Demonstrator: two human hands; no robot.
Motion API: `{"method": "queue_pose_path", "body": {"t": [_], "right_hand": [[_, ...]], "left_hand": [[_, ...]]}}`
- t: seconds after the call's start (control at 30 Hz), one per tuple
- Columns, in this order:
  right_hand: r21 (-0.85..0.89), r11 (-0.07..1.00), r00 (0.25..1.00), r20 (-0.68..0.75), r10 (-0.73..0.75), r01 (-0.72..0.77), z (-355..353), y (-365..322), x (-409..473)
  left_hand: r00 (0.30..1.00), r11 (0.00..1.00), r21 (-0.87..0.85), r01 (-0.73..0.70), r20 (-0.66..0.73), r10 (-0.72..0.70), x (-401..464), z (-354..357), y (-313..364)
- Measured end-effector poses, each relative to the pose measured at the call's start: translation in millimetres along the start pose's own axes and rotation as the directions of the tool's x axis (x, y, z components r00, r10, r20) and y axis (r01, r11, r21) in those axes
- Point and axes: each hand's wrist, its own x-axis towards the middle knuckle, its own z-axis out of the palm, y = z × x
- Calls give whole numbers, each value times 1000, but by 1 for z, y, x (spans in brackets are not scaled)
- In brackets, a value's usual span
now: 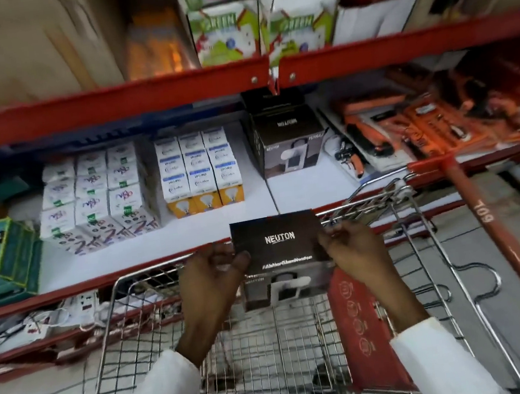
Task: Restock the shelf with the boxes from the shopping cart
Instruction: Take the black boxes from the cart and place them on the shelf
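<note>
two hands: left hand (211, 275), right hand (352, 251) grasping box (278, 243) sides, frame centre
why: steady lift from cart (439, 273) toward shelf (223, 230)

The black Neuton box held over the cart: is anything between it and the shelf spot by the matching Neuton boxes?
Nothing visible blocks it. Both hands, left hand and right hand, hold the black Neuton box above the shopping cart. The white shelf surface in front of the stacked Neuton boxes lies bare.
</note>
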Motion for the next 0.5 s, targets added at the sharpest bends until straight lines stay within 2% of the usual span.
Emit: {"method": "queue_pose_path", "body": {"t": [0.23,0.33,0.5], "right_hand": [[-30,994,983,-145,-111,108,-46,-51,31],[-36,989,972,-180,-148,144,-63,-64,48],[-63,982,963,-197,-185,176,-77,-69,84]], "left_hand": [[977,982,-17,-191,-96,188,30,-6,74],[970,972,-62,-228,-98,221,44,7,96],[968,969,-25,-246,-59,244,66,40,113]]}}
